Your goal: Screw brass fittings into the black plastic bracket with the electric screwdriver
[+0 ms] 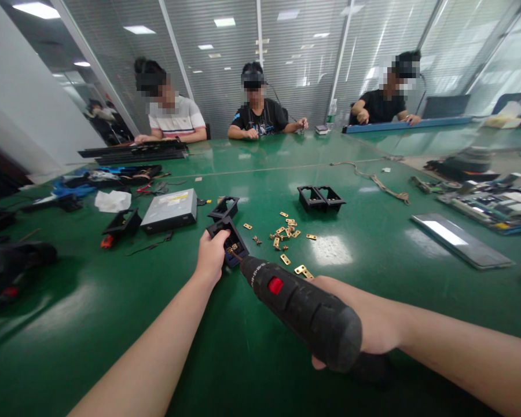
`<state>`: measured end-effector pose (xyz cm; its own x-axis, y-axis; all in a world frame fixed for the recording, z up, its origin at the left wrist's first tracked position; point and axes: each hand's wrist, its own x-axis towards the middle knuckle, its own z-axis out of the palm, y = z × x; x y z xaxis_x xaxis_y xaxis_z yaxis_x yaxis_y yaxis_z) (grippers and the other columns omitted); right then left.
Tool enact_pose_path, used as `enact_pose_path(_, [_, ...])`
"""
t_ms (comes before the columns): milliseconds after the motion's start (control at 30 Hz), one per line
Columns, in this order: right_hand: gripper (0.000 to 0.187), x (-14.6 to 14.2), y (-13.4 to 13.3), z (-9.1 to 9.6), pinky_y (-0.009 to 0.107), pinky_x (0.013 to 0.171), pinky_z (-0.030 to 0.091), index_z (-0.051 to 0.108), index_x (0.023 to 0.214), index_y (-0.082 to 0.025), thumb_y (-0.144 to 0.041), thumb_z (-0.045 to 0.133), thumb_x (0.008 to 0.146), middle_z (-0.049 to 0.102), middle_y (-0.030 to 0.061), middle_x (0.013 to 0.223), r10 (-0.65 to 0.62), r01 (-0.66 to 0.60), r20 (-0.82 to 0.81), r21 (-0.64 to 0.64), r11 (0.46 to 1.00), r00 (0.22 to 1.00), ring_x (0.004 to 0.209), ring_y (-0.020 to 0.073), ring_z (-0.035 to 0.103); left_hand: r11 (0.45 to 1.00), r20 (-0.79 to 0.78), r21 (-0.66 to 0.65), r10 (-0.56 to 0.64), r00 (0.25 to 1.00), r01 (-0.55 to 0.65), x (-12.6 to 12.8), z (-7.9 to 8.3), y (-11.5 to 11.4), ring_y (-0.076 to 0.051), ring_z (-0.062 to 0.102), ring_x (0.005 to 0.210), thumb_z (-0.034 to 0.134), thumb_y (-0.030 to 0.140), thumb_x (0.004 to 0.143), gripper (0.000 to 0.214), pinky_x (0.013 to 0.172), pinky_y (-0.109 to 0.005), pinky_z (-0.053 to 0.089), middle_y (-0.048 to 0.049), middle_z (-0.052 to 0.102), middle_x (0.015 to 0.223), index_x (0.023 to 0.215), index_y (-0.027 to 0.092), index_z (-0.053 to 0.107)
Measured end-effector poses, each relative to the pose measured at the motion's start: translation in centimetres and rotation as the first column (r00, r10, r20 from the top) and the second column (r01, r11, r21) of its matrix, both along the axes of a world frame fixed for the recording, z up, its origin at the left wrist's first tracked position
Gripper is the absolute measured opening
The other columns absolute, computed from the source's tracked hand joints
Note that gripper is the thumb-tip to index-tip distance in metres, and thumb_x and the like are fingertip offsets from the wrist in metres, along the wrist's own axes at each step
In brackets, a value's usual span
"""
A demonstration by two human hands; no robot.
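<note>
My left hand (212,253) grips a black plastic frame (235,229) by its left side, with the thumb over the near rim. Small brass pieces show inside that frame. My right hand (364,313) is wrapped round the handle of a black cordless drill (304,310) with a red switch on top. The drill's bit points into the held frame; whether it touches a screw I cannot tell. Just beyond lies another black frame (224,208). Loose brass plates (285,259) and small screws (257,240) are scattered right of the held frame.
A joined pair of black frames (320,197) stands further back. To the left are a silver disc drive (171,209), a black frame (124,223) and a white tissue (113,201). A flat grey panel (460,240) and circuit boards lie right. Several people sit across the green table (226,359).
</note>
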<state>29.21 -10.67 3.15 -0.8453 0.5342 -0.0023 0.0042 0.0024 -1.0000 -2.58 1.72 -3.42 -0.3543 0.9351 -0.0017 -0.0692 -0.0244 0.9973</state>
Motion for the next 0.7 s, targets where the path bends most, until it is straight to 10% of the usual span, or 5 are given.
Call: enact_pose_path(700, [0.059, 0.62, 0.03, 0.08, 0.037, 0.083, 0.056, 0.079, 0.108, -0.022, -0.039, 0.126, 0.075, 0.075, -0.0021, 0.099, -0.026, 0.027, 0.033, -0.027, 0.999, 0.999, 0.088, 0.0219, 0.063, 0.999, 0.005, 0.037, 0.026, 1.0, -0.026, 0.17, -0.09, 0.09, -0.04, 0.088, 0.098, 0.097, 0.055, 0.074, 0.049, 0.091, -0.058, 0.076, -0.0101, 0.088, 0.098, 0.108, 0.024, 0.08])
